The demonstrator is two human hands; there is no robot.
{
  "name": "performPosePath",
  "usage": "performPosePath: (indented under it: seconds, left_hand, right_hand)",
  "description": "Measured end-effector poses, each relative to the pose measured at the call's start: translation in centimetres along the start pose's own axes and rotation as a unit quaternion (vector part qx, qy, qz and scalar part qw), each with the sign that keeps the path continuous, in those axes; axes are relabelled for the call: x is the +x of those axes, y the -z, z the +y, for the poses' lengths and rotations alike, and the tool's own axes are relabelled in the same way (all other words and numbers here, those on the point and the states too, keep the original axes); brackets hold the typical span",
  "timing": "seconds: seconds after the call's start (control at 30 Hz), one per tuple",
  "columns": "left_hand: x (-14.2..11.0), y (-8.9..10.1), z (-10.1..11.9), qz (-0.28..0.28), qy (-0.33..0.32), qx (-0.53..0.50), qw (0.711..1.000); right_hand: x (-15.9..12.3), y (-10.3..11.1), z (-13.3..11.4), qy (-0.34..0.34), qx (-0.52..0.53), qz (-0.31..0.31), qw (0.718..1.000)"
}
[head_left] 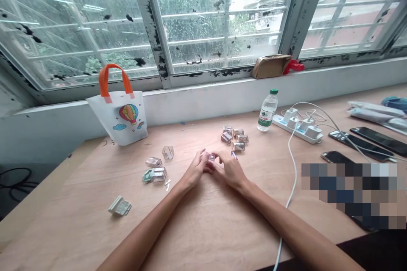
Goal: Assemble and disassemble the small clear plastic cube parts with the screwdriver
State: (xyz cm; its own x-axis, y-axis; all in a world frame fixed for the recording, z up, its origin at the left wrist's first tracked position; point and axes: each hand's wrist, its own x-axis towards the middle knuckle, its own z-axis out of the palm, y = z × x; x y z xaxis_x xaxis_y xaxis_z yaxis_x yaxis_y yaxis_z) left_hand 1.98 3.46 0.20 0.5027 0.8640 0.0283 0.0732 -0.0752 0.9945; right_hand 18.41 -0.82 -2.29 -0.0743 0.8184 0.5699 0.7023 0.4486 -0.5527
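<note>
At the middle of the table, my left hand (pixel 196 169) and my right hand (pixel 231 171) meet around a small clear plastic box (pixel 211 158). The fingers of both are closed on it and cover part of it; its contents are too small to tell. A thin blue, white and red object (pixel 234 155) shows beside my right hand; whether it is held or lies on the table, I cannot tell. Beyond the hands is a cluster of several similar small boxes (pixel 242 139). To the left lie an open clear case (pixel 168 152), a clear box (pixel 154 161) and a box with a green part (pixel 154 175).
Small white strips (pixel 168 184) and a pale greenish plastic piece (pixel 120 206) lie at left. A white bag (pixel 130 129) with orange handles stands at back left. A water bottle (pixel 267 112), power strip (pixel 299 128), white cable (pixel 292 178) and phones (pixel 361 145) occupy the right.
</note>
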Motion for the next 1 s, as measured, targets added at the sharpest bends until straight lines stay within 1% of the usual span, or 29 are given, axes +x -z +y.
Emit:
performPosePath:
  seconds: [0.03,0.07,0.1,0.13,0.17,0.2,0.23,0.27,0.3,0.33,0.37,0.4,0.43,0.47,0.53,0.57,0.6,0.63,0.67,0.73,0.8,0.83,0.9,1.0]
  left_hand:
    - [-0.1,0.9,0.8,0.013,-0.013,0.048,0.999]
    - [-0.1,2.2,1.7,0.034,-0.037,0.119,0.992]
    - [-0.1,3.8,2.7,0.061,-0.065,0.204,0.975]
    - [0.0,5.6,3.7,0.089,-0.080,0.290,0.950]
    - [0.2,7.6,4.5,0.115,-0.087,0.370,0.918]
    - [0.4,9.5,5.2,0.126,-0.082,0.445,0.883]
    - [0.6,11.3,5.7,0.133,-0.057,0.506,0.850]
    - [0.9,12.7,6.0,0.126,-0.016,0.549,0.826]
    - [1.1,13.7,6.2,0.105,0.019,0.577,0.810]
    - [1.3,14.3,6.3,0.082,0.035,0.595,0.799]
    - [1.5,14.4,6.4,0.061,0.045,0.596,0.799]
    - [1.6,14.1,6.6,0.050,0.039,0.584,0.809]
    - [1.7,13.3,6.8,0.055,0.020,0.559,0.827]
    - [1.6,12.2,7.2,0.076,-0.005,0.521,0.850]
    - [1.2,9.5,7.8,0.155,-0.055,0.409,0.898]
    - [0.9,8.1,7.9,0.189,-0.056,0.342,0.919]
    - [0.5,6.7,7.7,0.198,-0.047,0.264,0.943]
    - [0.1,5.5,7.3,0.188,-0.042,0.187,0.963]
    - [-0.2,4.4,6.5,0.166,-0.035,0.132,0.977]
    - [-0.6,2.8,4.1,0.151,-0.025,0.042,0.987]
    - [-0.7,1.9,1.5,0.149,-0.028,-0.050,0.987]
    - [-0.6,1.7,0.4,0.149,-0.038,-0.081,0.985]
    - [-0.4,1.6,-1.2,0.139,-0.062,-0.083,0.985]
    - [-0.1,1.6,-2.1,0.131,-0.098,-0.018,0.986]
  right_hand:
    - [0.0,0.2,0.1,-0.004,0.006,0.008,1.000]
    - [0.0,0.4,0.1,-0.009,0.009,0.016,1.000]
    - [0.0,0.5,0.2,-0.017,0.014,0.021,1.000]
    - [0.1,0.5,0.2,-0.026,0.022,0.024,0.999]
    - [0.1,0.5,0.3,-0.037,0.033,0.024,0.999]
    - [0.1,0.5,0.3,-0.046,0.044,0.021,0.998]
    - [0.1,0.4,0.4,-0.056,0.053,0.017,0.997]
    - [0.2,0.3,0.4,-0.068,0.060,0.014,0.996]
    - [0.3,0.2,0.5,-0.079,0.066,0.011,0.995]
    - [0.3,0.2,0.5,-0.086,0.075,0.010,0.993]
    - [0.4,0.2,0.6,-0.091,0.086,0.012,0.992]
    - [0.5,0.2,0.7,-0.092,0.098,0.016,0.991]
    - [0.5,0.3,0.8,-0.091,0.108,0.022,0.990]
    - [0.6,0.5,0.9,-0.089,0.113,0.029,0.989]
    - [0.7,0.8,1.2,-0.091,0.117,0.043,0.988]
    - [0.8,0.9,1.4,-0.094,0.124,0.048,0.987]
    - [0.9,1.1,1.5,-0.097,0.139,0.051,0.984]
    - [1.0,1.2,1.6,-0.098,0.160,0.053,0.981]
    - [1.1,1.3,1.7,-0.100,0.184,0.050,0.977]
    - [1.1,1.4,1.8,-0.108,0.238,0.038,0.965]
    - [1.1,1.3,1.8,-0.125,0.287,0.023,0.949]
    - [1.0,1.1,1.8,-0.135,0.306,0.018,0.942]
    - [0.8,0.8,1.8,-0.153,0.331,0.014,0.931]
    - [0.3,0.3,2.0,-0.179,0.349,0.003,0.920]
